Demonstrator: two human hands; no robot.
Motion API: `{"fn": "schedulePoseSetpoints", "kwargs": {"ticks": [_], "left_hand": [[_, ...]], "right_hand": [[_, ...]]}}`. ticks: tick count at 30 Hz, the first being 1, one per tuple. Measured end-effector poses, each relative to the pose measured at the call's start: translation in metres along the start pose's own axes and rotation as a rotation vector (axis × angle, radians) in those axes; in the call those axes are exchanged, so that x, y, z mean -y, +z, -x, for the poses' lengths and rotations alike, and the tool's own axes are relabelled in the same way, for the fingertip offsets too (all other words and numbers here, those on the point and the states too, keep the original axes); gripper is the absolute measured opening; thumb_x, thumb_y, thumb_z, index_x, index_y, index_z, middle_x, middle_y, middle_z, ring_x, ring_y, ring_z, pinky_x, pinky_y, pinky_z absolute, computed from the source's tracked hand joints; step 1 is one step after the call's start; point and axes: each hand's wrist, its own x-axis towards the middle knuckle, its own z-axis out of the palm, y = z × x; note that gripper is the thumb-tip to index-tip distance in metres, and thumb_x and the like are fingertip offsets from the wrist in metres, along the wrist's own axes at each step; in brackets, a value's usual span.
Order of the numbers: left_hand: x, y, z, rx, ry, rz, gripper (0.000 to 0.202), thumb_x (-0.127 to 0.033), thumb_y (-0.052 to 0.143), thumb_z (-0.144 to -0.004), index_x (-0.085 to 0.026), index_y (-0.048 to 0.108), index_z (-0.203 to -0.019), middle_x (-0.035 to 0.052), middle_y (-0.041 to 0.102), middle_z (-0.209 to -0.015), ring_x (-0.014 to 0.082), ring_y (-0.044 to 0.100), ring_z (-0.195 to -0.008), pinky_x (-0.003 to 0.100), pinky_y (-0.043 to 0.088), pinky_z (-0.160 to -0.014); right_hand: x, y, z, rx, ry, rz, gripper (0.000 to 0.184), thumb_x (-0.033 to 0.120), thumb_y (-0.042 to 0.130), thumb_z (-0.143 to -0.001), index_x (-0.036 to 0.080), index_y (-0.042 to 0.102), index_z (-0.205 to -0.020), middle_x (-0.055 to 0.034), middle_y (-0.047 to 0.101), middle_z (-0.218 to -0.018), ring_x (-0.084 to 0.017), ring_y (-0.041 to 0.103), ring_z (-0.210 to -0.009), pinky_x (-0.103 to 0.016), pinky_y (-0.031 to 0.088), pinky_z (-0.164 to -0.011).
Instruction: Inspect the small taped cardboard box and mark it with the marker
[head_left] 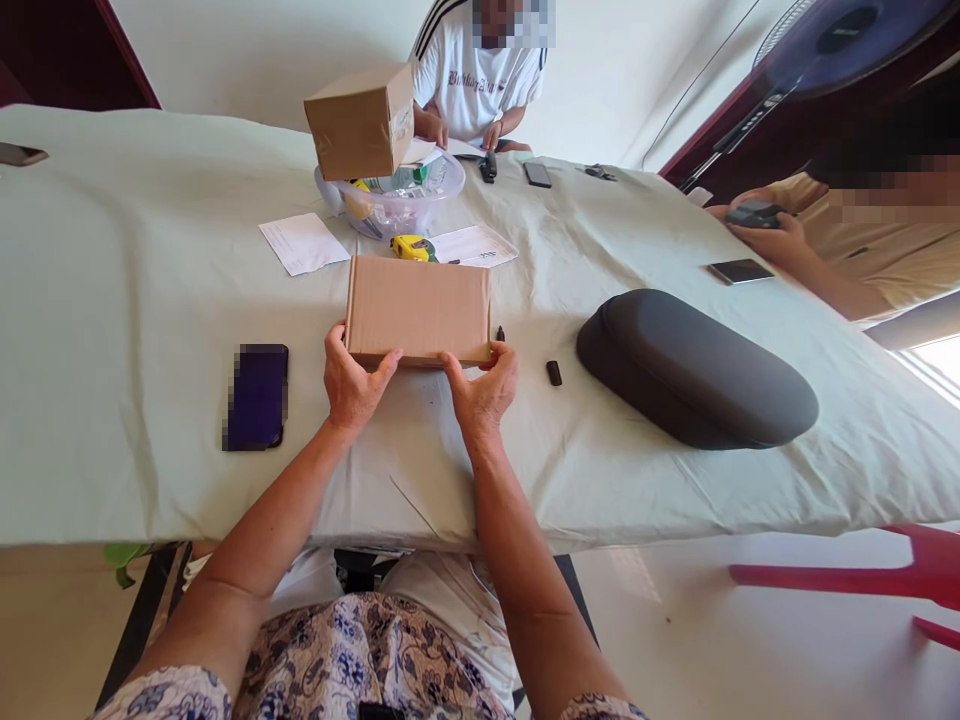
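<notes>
A flat brown cardboard box is held between my two hands over the cloth-covered table. My left hand grips its near left corner, thumb along the front edge. At the near right corner my right hand holds it the same way, thumb on the front edge. The other fingers of both hands are partly hidden by the box's sides. Just beyond the box lie a yellow tape measure and a white printed envelope. A black marker pokes out beside my right hand, with a small black cap farther right.
A larger carton rests on a clear plastic basin full of packets. A dark oblong case stands at right, a phone lies at left, and a white paper lies behind. Two other people sit at the table.
</notes>
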Motion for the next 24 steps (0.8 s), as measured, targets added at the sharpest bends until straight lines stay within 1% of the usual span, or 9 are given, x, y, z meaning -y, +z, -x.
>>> {"fn": "schedulePoseSetpoints", "kwargs": {"ticks": [2, 4, 7, 10, 12, 15, 19, 22, 24], "left_hand": [[-0.002, 0.001, 0.003, -0.013, -0.007, -0.002, 0.088, -0.066, 0.076, -0.069, -0.014, 0.040, -0.130, 0.0219, 0.057, -0.131, 0.0340, 0.060, -0.123, 0.047, 0.051, -0.103], [-0.003, 0.002, 0.005, -0.019, -0.019, 0.001, 0.095, -0.071, 0.076, -0.066, -0.015, 0.038, -0.132, 0.0224, 0.055, -0.132, 0.0345, 0.059, -0.123, 0.048, 0.050, -0.104], [-0.003, 0.002, 0.006, -0.017, -0.035, 0.009, 0.104, -0.078, 0.075, -0.062, -0.015, 0.036, -0.135, 0.0235, 0.054, -0.135, 0.0354, 0.058, -0.126, 0.049, 0.050, -0.105], [-0.003, 0.002, 0.006, -0.008, -0.045, 0.013, 0.111, -0.082, 0.075, -0.057, -0.015, 0.035, -0.136, 0.0247, 0.053, -0.136, 0.0366, 0.057, -0.128, 0.050, 0.049, -0.107], [-0.002, 0.002, 0.006, -0.009, -0.048, 0.014, 0.112, -0.083, 0.074, -0.057, -0.014, 0.036, -0.137, 0.0251, 0.053, -0.137, 0.0370, 0.056, -0.129, 0.051, 0.048, -0.108], [0.001, 0.002, 0.004, -0.012, -0.043, 0.026, 0.107, -0.084, 0.069, -0.062, -0.014, 0.038, -0.136, 0.0246, 0.054, -0.136, 0.0361, 0.056, -0.129, 0.051, 0.047, -0.110], [0.007, 0.000, -0.002, 0.002, -0.024, 0.048, 0.089, -0.083, 0.058, -0.075, -0.017, 0.042, -0.134, 0.0202, 0.060, -0.132, 0.0318, 0.060, -0.126, 0.045, 0.050, -0.105], [0.009, -0.001, -0.005, -0.008, -0.026, 0.079, 0.076, -0.079, 0.047, -0.085, -0.017, 0.047, -0.129, 0.0179, 0.064, -0.125, 0.0280, 0.064, -0.116, 0.041, 0.052, -0.098], [0.010, -0.001, -0.007, -0.024, -0.039, 0.110, 0.071, -0.077, 0.040, -0.089, -0.018, 0.051, -0.125, 0.0164, 0.067, -0.118, 0.0260, 0.067, -0.108, 0.039, 0.053, -0.095]], "right_hand": [[0.002, 0.002, 0.003, 0.006, -0.001, 0.054, 0.079, 0.079, 0.072, -0.062, 0.021, 0.049, -0.110, -0.0062, 0.056, -0.100, -0.020, 0.054, -0.083, -0.042, 0.048, -0.080], [0.005, 0.003, 0.006, 0.016, 0.002, 0.083, 0.084, 0.082, 0.071, -0.060, 0.020, 0.048, -0.112, -0.0081, 0.055, -0.104, -0.023, 0.055, -0.087, -0.045, 0.048, -0.084], [0.007, 0.004, 0.007, 0.027, 0.010, 0.083, 0.085, 0.084, 0.069, -0.061, 0.020, 0.047, -0.113, -0.0087, 0.054, -0.104, -0.024, 0.054, -0.089, -0.047, 0.048, -0.085], [0.007, 0.004, 0.008, 0.024, 0.025, 0.057, 0.084, 0.083, 0.071, -0.060, 0.021, 0.048, -0.112, -0.0077, 0.054, -0.103, -0.022, 0.053, -0.088, -0.045, 0.047, -0.084], [0.006, 0.004, 0.007, 0.021, 0.032, 0.023, 0.081, 0.080, 0.072, -0.061, 0.021, 0.050, -0.110, -0.0065, 0.054, -0.101, -0.021, 0.052, -0.086, -0.043, 0.048, -0.083], [0.003, 0.002, 0.003, 0.025, 0.038, -0.079, 0.068, 0.074, 0.071, -0.068, 0.021, 0.054, -0.107, -0.0040, 0.055, -0.096, -0.019, 0.053, -0.084, -0.039, 0.048, -0.081], [0.001, -0.003, -0.004, 0.070, 0.122, -0.306, 0.047, 0.062, 0.059, -0.084, 0.019, 0.061, -0.103, -0.0017, 0.057, -0.087, -0.015, 0.054, -0.079, -0.032, 0.048, -0.078], [0.001, -0.006, -0.009, 0.115, 0.224, -0.468, 0.042, 0.056, 0.055, -0.087, 0.018, 0.065, -0.103, -0.0025, 0.062, -0.088, -0.015, 0.057, -0.082, -0.031, 0.048, -0.079], [0.001, -0.007, -0.010, 0.134, 0.271, -0.521, 0.041, 0.055, 0.055, -0.086, 0.018, 0.066, -0.103, -0.0027, 0.063, -0.089, -0.015, 0.057, -0.084, -0.031, 0.048, -0.081]]}}
